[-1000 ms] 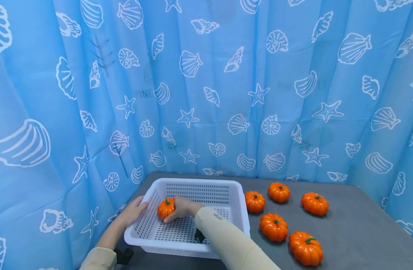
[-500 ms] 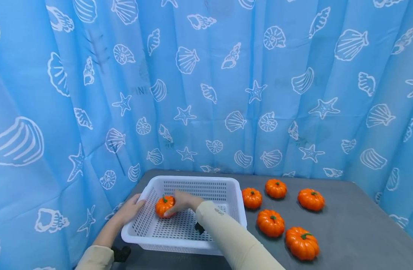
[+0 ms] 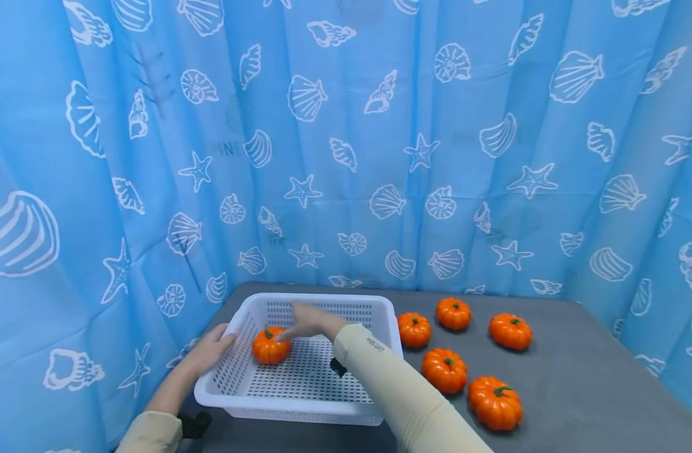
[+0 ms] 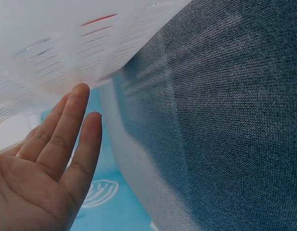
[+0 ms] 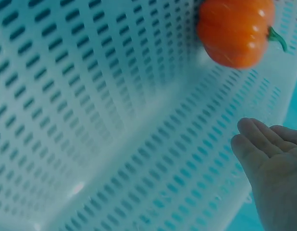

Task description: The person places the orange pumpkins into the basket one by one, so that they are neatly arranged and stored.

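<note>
The curtain (image 3: 346, 157), blue with white shells and starfish, hung behind the bench (image 3: 572, 377) and along its left side. The bench was grey and carried a white basket (image 3: 295, 406) on its left part. The basket was rectangular, with slotted walls and a slotted floor. The right sleeve (image 3: 408, 393), cream, crossed the near right rim; the left sleeve (image 3: 153, 431) remained outside, at the near left.

The right hand (image 3: 312, 319) was positioned inside the basket, over its floor. Its fingers (image 5: 252, 156) were straight, close together and held nothing; the right wrist view showed their tips apart from the inner pumpkin (image 3: 269, 348). In the head view the thumb overlapped that pumpkin's right edge; contact there could not be determined. The left hand (image 3: 212, 349) was placed at the left rim, with fingers extended along the outer wall and thumb at the rim.

The inner pumpkin, orange, sat upright on the basket floor, near the left wall. Five outer pumpkins (image 3: 444, 370), also orange, rested on the bench to the right of the basket, the nearest just beside its wall. The pumpkins bore short green stems.
</note>
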The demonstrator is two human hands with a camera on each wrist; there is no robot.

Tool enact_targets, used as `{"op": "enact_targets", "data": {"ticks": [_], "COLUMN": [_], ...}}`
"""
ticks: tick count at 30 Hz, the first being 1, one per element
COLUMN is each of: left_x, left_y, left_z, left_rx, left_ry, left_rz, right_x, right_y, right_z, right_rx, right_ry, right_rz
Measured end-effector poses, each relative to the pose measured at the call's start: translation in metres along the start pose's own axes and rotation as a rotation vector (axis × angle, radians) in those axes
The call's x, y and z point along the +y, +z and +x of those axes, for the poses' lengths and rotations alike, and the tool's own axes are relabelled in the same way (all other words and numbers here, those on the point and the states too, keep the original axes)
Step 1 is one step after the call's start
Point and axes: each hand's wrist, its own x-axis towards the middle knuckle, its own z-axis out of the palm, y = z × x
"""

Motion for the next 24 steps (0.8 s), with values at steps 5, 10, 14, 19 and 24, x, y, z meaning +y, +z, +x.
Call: {"op": "enact_targets", "data": {"ticks": [5,10,14,19,24], "left_x": [0.001,0.000,0.000,0.000,0.000], "left_y": [-0.001,-0.003,-0.003,-0.002,-0.001], "left_z": [-0.002,-0.001,0.001,0.000,0.001], "left_rx": [0.000,-0.010,-0.012,-0.015,-0.020], "left_ry": [-0.013,-0.013,-0.020,-0.024,-0.013], "left_rz": [-0.001,-0.010,-0.014,-0.005,-0.008], "right_x": [-0.003,-0.004,0.003,0.025,0.047], "right_y": [-0.021,-0.046,-0.064,-0.082,-0.101], "right_z": [-0.006,-0.012,-0.019,-0.031,-0.043], "right_rx": [0.062,0.092,0.106,0.139,0.187], "right_ry": [0.011,-0.008,-0.025,0.004,0.049], "right_rz": [-0.079,-0.107,-0.099,-0.089,-0.084]}}
